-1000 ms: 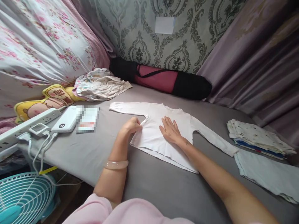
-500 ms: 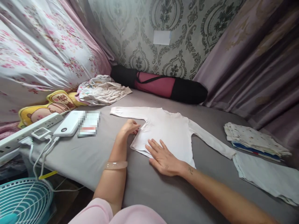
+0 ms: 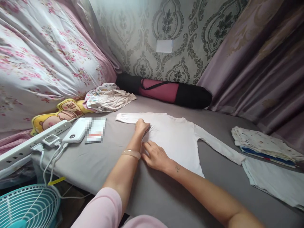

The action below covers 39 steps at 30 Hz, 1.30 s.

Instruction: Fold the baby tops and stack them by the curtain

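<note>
- The left hand (image 3: 142,125) is at the underarm of the white shirt (image 3: 177,141), its fingers drawn together and pinching the fabric; short creases run out from the fingertips.
- The right hand (image 3: 155,155) is over the near corner of the same side, palm down, with fingers bent and thumb set slightly apart. It touches the shirt's edge, but its fingertips are partly hidden, so I cannot tell whether it grips any cloth.
- The two hands are close together, the left farther from the body than the right.
- The shirt lies flat on a grey-covered surface (image 3: 114,142), neckline away from the person, sleeves stretched out to both sides.
- One sleeve passes just beyond the left hand; the cuff of the other reaches the corner of a pale folded cloth (image 3: 275,182).
- A stack of folded clothes (image 3: 263,144) sits just behind that cloth.
- A pale bangle (image 3: 131,153) circles the left wrist.
- Well apart from the hands, a white power bank (image 3: 77,130) rests beside a power strip (image 3: 53,131).
</note>
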### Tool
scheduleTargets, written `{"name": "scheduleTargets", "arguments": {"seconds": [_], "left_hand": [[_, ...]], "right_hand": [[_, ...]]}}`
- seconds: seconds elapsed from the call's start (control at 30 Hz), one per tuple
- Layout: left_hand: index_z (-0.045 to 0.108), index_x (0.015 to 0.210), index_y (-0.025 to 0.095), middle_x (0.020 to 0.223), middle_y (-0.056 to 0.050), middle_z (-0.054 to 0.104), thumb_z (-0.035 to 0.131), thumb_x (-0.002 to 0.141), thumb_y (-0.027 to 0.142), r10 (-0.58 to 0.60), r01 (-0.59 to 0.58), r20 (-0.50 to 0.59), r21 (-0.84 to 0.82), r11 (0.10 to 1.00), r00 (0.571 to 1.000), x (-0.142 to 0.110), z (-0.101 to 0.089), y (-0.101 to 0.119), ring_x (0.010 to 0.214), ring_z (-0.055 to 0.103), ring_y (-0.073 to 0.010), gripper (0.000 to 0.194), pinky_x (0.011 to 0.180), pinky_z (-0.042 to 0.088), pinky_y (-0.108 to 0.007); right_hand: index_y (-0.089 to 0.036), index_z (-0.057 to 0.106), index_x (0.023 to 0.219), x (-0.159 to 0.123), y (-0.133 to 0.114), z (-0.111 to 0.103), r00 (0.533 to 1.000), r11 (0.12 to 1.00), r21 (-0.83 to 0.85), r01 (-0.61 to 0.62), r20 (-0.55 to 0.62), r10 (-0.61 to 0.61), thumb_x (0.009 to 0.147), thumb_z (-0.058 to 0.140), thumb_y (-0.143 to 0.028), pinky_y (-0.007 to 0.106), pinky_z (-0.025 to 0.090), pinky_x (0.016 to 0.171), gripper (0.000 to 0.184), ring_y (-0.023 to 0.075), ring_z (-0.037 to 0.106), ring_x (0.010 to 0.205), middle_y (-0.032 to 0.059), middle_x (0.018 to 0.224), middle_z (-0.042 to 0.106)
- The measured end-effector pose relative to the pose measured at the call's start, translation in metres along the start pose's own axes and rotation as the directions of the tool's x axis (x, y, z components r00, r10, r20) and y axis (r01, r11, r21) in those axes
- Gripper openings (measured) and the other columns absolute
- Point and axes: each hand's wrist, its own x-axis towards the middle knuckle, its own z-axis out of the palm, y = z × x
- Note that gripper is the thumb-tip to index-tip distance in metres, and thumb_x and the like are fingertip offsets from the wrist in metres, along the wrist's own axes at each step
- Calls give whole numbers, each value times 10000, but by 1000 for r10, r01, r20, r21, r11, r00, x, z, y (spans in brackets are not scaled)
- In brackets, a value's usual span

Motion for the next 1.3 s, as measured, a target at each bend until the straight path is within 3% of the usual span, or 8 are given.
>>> {"name": "scheduleTargets", "arguments": {"seconds": [0.17, 0.37, 0.6, 0.83, 0.97, 1.03, 1.1, 1.3], "left_hand": [[695, 888, 112, 788, -168, 722, 628, 731, 273, -46, 51, -84, 53, 997, 995, 3, 2, 10, 850, 686, -260, 235, 709, 504, -305], [701, 959, 133, 972, -197, 718, 589, 772, 231, 31, -20, -105, 103, 994, 994, 7, -1, 12, 989, 661, -281, 240, 783, 482, -325], [690, 975, 197, 1107, -125, 693, 534, 848, 316, 219, -199, -99, 179, 963, 971, 5, -4, 4, 1071, 616, -245, 233, 857, 443, -303], [621, 1018, 173, 1124, -131, 662, 514, 860, 258, 267, -234, -95, 265, 935, 959, -4, -9, 3, 1066, 596, -249, 208, 852, 447, -321], [601, 1047, 185, 1083, -90, 663, 517, 845, 188, 487, -471, -5, 244, 848, 873, -39, -10, -10, 1032, 592, -219, 219, 889, 449, -316], [607, 1057, 199, 1103, -77, 658, 512, 850, 176, 610, -621, 121, 212, 755, 783, -59, -5, -20, 1066, 576, -222, 229, 933, 442, -328], [607, 1094, 225, 1185, -70, 635, 493, 870, 181, 665, -697, 209, 210, 686, 717, -75, 0, -32, 1157, 535, -231, 255, 1000, 414, -348], [483, 1350, 256, 1517, -73, 384, 563, 884, 366, 528, -594, 281, 270, 758, 801, -82, -5, -54, 1412, 285, -324, 486, 1135, 275, -495]], "right_hand": [[-184, 583, 1017, 7, -11, 6, 995, 993, -112, -32, 92, 42, 897, 482, -353, 316, 488, 709, 231, 216, 592, 888, 92, 1014, 599], [-163, 610, 985, 13, -10, 11, 994, 989, -144, -29, 104, 44, 941, 374, -197, 313, 478, 689, 243, 211, 619, 840, 102, 975, 622], [-172, 646, 1058, 11, 8, 11, 998, 980, 194, 33, 40, -41, 963, 410, -199, 263, 459, 810, 256, 159, 601, 909, 64, 982, 645], [-208, 693, 1106, 14, 27, -19, 940, 865, 498, 53, 267, -211, 867, 561, -285, 234, 489, 742, 284, 135, 627, 798, 29, 976, 689], [-139, 706, 1007, 37, 68, -34, 965, 842, 514, -163, 262, 27, 886, 423, -198, 253, 516, 737, 314, 155, 668, 797, 44, 903, 725], [-125, 681, 1073, 52, 93, -36, 967, 903, 356, -241, 11, 254, 907, 378, -204, 288, 494, 860, 355, 182, 656, 948, 89, 1040, 712], [-118, 596, 1248, 65, 114, -32, 931, 935, 191, -299, -156, 330, 930, 354, -227, 306, 392, 1027, 414, 192, 550, 1192, 125, 1282, 612], [-58, 224, 1510, 76, 132, -6, 923, 922, -79, -380, 37, 384, 985, 229, -408, 461, 47, 1179, 631, 231, 90, 1471, 128, 1594, 160]]}}
